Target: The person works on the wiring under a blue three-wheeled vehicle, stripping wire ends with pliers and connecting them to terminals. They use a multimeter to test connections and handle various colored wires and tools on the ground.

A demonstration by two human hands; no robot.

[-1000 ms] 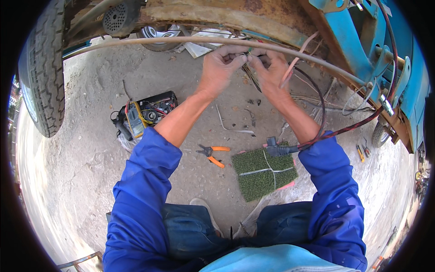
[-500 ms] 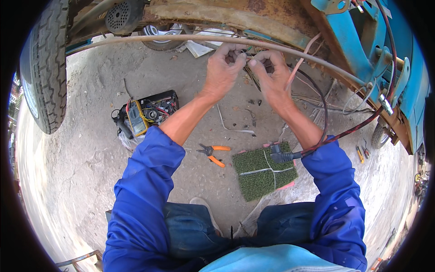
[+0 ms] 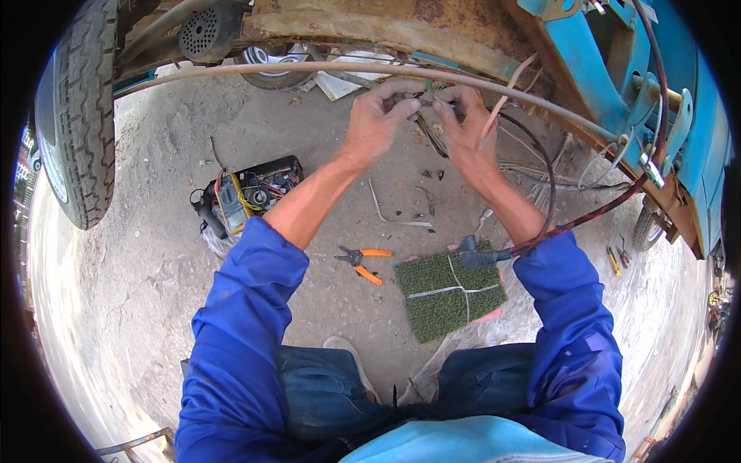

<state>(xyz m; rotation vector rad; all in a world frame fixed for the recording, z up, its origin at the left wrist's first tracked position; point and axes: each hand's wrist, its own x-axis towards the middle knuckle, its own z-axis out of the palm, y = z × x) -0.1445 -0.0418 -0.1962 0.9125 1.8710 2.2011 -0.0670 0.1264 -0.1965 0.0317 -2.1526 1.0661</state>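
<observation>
Dusty ground (image 3: 154, 293) beneath rusty vehicle (image 3: 432, 32)

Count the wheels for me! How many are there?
3: a big treaded wheel at far left, a silvery-rimmed wheel partly behind the long pipe near the top, and a small wheel on the right. More may be hidden.

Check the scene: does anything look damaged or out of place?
Yes. Rust blotches the metal panel at the top, and the black plug ends its red-black cable seemingly unconnected, overlapping the green mat in view.
</observation>
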